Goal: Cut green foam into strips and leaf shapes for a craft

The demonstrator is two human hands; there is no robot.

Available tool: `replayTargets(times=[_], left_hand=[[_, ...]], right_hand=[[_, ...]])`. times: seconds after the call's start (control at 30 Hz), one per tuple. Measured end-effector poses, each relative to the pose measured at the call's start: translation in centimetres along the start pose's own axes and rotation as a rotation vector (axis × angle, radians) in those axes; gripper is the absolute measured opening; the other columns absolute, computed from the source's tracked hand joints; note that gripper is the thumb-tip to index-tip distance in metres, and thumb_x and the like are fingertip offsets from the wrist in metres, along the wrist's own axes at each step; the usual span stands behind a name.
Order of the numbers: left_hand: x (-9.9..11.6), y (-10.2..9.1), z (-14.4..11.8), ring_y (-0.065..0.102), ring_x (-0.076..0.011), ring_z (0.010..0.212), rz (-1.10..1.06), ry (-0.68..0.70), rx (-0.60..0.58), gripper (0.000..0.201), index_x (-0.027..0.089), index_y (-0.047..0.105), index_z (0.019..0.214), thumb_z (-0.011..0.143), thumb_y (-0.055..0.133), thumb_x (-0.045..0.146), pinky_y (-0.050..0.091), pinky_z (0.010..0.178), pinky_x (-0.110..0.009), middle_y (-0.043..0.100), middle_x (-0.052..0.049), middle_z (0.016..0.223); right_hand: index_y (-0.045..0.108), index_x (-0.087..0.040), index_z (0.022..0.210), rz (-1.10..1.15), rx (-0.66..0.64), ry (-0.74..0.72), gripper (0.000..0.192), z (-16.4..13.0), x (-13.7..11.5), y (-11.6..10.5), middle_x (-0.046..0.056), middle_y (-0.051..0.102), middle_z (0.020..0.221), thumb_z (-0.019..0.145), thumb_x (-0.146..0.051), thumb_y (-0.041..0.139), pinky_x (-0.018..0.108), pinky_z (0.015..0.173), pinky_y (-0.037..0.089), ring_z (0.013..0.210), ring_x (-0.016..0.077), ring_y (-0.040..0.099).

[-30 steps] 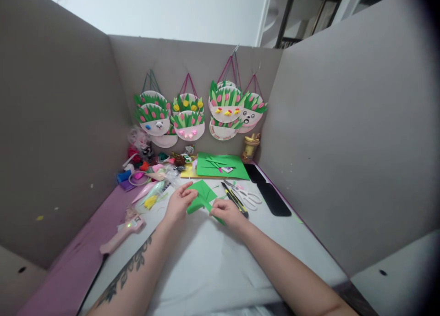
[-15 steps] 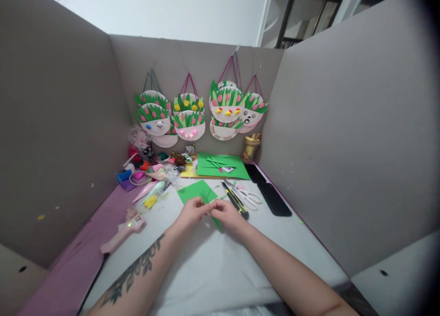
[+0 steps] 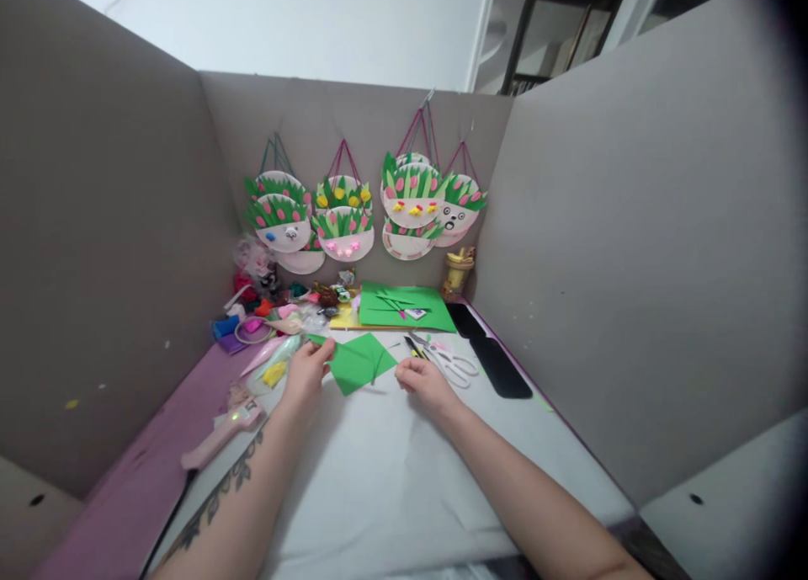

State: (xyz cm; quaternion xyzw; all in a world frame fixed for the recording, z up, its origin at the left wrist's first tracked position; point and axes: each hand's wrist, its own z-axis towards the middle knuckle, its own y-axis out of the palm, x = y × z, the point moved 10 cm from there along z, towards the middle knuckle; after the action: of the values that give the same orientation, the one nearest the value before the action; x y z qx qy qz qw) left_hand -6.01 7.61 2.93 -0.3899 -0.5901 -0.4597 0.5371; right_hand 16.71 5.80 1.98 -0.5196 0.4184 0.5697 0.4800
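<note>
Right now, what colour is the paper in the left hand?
Green: the paper at the left hand shows plainly in the head view.

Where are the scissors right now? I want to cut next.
The scissors lie on the table's right side, just right of the right hand, between the yellow-black knife and the black strip.

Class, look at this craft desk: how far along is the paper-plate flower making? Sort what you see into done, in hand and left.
Done: several decorated plates hang on the back panel. In hand: the left hand pinches the edge of a green paper piece; the right hand rests beside it on the table. Left: uncut green sheets lie behind, scissors unused.
</note>
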Motion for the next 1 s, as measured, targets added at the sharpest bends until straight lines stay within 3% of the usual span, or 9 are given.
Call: replayTargets(times=[0.1, 0.2, 0.33, 0.5, 0.6, 0.7, 0.87, 0.9, 1.0], left_hand=[[1.1, 1.7, -1.3, 0.045, -0.0102, 0.053, 0.150, 0.158, -0.051, 0.034, 0.017, 0.056, 0.066, 0.062, 0.070, 0.047, 0.033, 0.051, -0.022, 0.053, 0.003, 0.058], [1.9, 5.5, -4.1, 0.049, -0.0130, 0.060, 0.322, 0.303, -0.226, 0.021, 0.017, 0.060, 0.062, 0.065, 0.069, 0.036, 0.036, 0.058, -0.024, 0.057, 0.001, 0.059], [2.4, 7.8, -6.6, 0.053, -0.0150, 0.065, 0.386, 0.353, -0.340, 0.013, 0.020, 0.068, 0.068, 0.070, 0.064, 0.032, 0.037, 0.060, -0.025, 0.065, -0.002, 0.069], [1.3, 6.7, -5.3, 0.043, -0.0116, 0.054, 0.233, 0.178, -0.326, 0.028, 0.018, 0.053, 0.051, 0.065, 0.067, 0.038, 0.031, 0.055, -0.025, 0.048, 0.003, 0.050], [0.3, 5.2, -3.9, 0.034, -0.0083, 0.048, 0.068, 0.007, -0.281, 0.033, 0.018, 0.048, 0.052, 0.059, 0.071, 0.041, 0.025, 0.050, -0.024, 0.040, 0.006, 0.048], [0.5, 3.1, -2.2, 0.036, -0.0076, 0.050, -0.018, -0.065, -0.208, 0.034, 0.018, 0.048, 0.056, 0.054, 0.074, 0.040, 0.025, 0.049, -0.023, 0.044, 0.006, 0.053], [3.1, -1.3, -0.5, 0.036, -0.0084, 0.052, 0.012, 0.092, 0.064, 0.035, 0.018, 0.049, 0.057, 0.060, 0.070, 0.046, 0.024, 0.050, -0.022, 0.043, 0.006, 0.056], [3.5, -1.1, -0.7, 0.033, -0.0085, 0.051, 0.087, 0.144, 0.070, 0.036, 0.018, 0.048, 0.056, 0.061, 0.070, 0.046, 0.022, 0.050, -0.023, 0.040, 0.006, 0.053], [3.3, 2.3, -2.1, 0.035, -0.0098, 0.053, 0.218, 0.220, -0.118, 0.037, 0.018, 0.047, 0.052, 0.064, 0.068, 0.046, 0.026, 0.052, -0.024, 0.039, 0.005, 0.051]], right_hand=[[0.066, -0.017, 0.075, -0.137, 0.112, -0.157, 0.018, -0.3, -1.6, -0.5, 0.002, 0.060, 0.075, 0.069, -0.034, 0.064, 0.024, 0.056, 0.040, 0.057, 0.0101, 0.049], [0.069, -0.019, 0.094, -0.221, 0.078, -0.172, 0.027, -0.9, -2.0, 1.3, 0.007, 0.063, 0.099, 0.072, -0.032, 0.063, 0.025, 0.052, 0.044, 0.053, 0.0089, 0.052], [0.069, -0.018, 0.089, -0.170, 0.057, -0.105, 0.022, -1.5, -1.5, 2.3, 0.004, 0.066, 0.074, 0.078, -0.032, 0.057, 0.025, 0.053, 0.046, 0.055, 0.0136, 0.058], [0.067, -0.018, 0.065, -0.295, 0.033, -0.187, 0.017, -1.8, -3.0, 2.4, 0.003, 0.064, 0.064, 0.077, -0.026, 0.058, 0.025, 0.061, 0.044, 0.061, 0.0141, 0.057], [0.066, -0.017, 0.066, -0.246, -0.023, -0.121, 0.017, -1.6, -2.6, 2.7, 0.003, 0.066, 0.065, 0.076, -0.028, 0.058, 0.026, 0.060, 0.044, 0.061, 0.0145, 0.058], [0.065, -0.016, 0.070, -0.147, -0.067, -0.038, 0.018, -1.4, -1.5, 2.7, 0.004, 0.068, 0.066, 0.073, -0.033, 0.061, 0.026, 0.058, 0.045, 0.059, 0.0146, 0.059], [0.064, -0.016, 0.070, -0.173, 0.015, -0.055, 0.020, -1.1, -0.8, 1.1, 0.002, 0.063, 0.064, 0.073, -0.036, 0.061, 0.026, 0.056, 0.044, 0.060, 0.0141, 0.055], [0.064, -0.017, 0.072, -0.207, 0.070, -0.106, 0.018, -1.1, -1.3, 0.5, 0.003, 0.063, 0.069, 0.074, -0.035, 0.060, 0.025, 0.056, 0.043, 0.064, 0.0146, 0.055], [0.064, -0.019, 0.088, -0.309, 0.157, -0.269, 0.019, -1.5, -3.0, 0.3, 0.005, 0.061, 0.091, 0.073, -0.030, 0.062, 0.025, 0.060, 0.042, 0.077, 0.0161, 0.056]])
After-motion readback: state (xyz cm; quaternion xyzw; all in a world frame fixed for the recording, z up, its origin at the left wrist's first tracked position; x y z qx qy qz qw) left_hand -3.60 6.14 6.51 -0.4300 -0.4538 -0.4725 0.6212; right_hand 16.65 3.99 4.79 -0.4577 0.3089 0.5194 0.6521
